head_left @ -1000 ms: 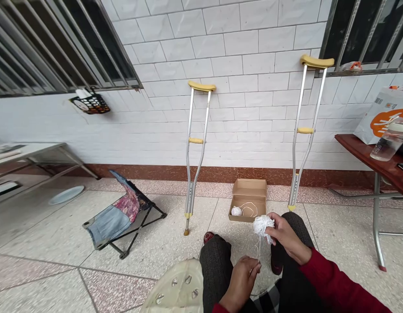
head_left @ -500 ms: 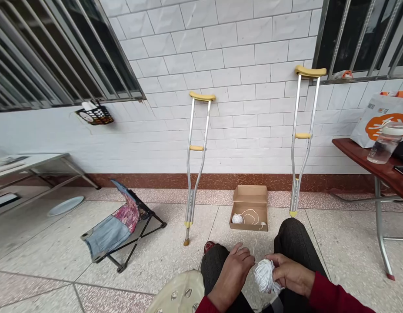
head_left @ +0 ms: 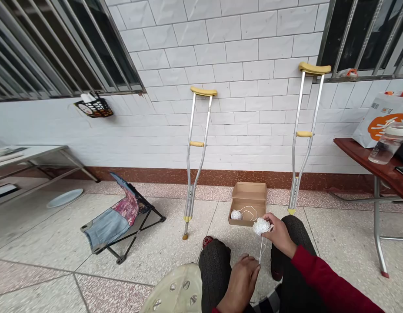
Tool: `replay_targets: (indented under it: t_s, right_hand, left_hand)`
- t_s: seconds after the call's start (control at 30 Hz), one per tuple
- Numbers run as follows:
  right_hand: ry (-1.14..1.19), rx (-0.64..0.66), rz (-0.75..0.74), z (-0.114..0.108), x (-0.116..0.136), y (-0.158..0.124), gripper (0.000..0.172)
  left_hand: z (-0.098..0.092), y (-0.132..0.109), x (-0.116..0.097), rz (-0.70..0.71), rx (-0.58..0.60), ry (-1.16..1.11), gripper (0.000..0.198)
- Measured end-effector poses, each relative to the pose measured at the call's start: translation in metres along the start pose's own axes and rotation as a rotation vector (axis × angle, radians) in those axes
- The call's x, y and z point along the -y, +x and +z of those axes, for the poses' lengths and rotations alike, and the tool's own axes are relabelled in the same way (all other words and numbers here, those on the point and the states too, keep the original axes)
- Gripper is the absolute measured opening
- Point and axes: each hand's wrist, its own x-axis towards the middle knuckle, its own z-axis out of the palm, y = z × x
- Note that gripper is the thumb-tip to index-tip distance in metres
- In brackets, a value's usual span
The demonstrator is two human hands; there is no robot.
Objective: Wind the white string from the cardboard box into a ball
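My right hand point(head_left: 279, 234) is closed around a ball of white yarn point(head_left: 261, 226), held above my knees. A strand of yarn point(head_left: 261, 250) runs down from the ball to my left hand point(head_left: 242, 280), whose fingers pinch it near my left knee. I sit with both legs in dark trousers; my right sleeve is red. On the floor just beyond the ball lies an open cardboard box point(head_left: 248, 192) with a smaller white yarn ball point(head_left: 235, 214) and loose thread inside.
Two metal crutches point(head_left: 195, 161) point(head_left: 302, 134) lean on the white tiled wall. A small folding stool point(head_left: 121, 219) stands at the left. A red-brown table point(head_left: 377, 163) at the right carries a bottle and a bag. A pale plastic stool point(head_left: 178, 291) is beside my left leg.
My right hand has lifted the yarn ball up and away from my lap, while my left hand dropped lower, so the strand now stretches between them.
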Motion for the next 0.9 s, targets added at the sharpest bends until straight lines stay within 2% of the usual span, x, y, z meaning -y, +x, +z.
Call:
replay_targets:
  t_s: [0.1,0.17,0.27,0.37,0.47,0.57,0.63,0.73,0.83,0.9]
  right_hand:
    - [-0.222,0.068,0.0,0.011,-0.037,-0.016,0.042]
    - [-0.18,0.157,0.026,0.019,-0.047,-0.034,0.04]
    - [0.089,0.3,0.147,0.025,-0.036,-0.055,0.034]
    - [0.348,0.373,0.291,0.018,-0.002,-0.064,0.03]
    - [0.527,0.372,0.309,0.005,0.033,-0.067,0.03]
    - [0.653,0.368,0.294,-0.005,0.056,-0.062,0.035]
    - [0.662,0.318,0.274,-0.009,0.062,-0.051,0.037]
    - [0.521,0.152,0.228,-0.015,0.054,-0.021,0.032]
    - [0.15,-0.055,0.097,-0.014,0.026,0.006,0.033]
    - [-0.048,-0.041,0.085,-0.008,0.003,0.01,0.035]
  left_hand:
    - [-0.026,0.006,-0.001,0.019,-0.001,0.054,0.024]
    - [-0.045,0.013,0.002,0.062,0.016,0.096,0.021]
    - [-0.07,0.027,0.007,0.139,0.047,0.15,0.019]
    - [-0.08,0.04,0.011,0.143,0.045,0.127,0.022]
    - [-0.069,0.046,0.011,0.082,0.028,-0.005,0.024]
    - [-0.042,0.041,0.011,0.01,-0.007,-0.137,0.026]
    - [-0.024,0.034,0.01,-0.043,-0.022,-0.18,0.029]
    - [-0.009,0.025,0.006,-0.114,-0.001,-0.21,0.035]
    - [-0.012,0.025,-0.001,-0.127,0.021,-0.172,0.034]
    - [-0.019,0.029,-0.004,-0.083,0.049,-0.1,0.031]
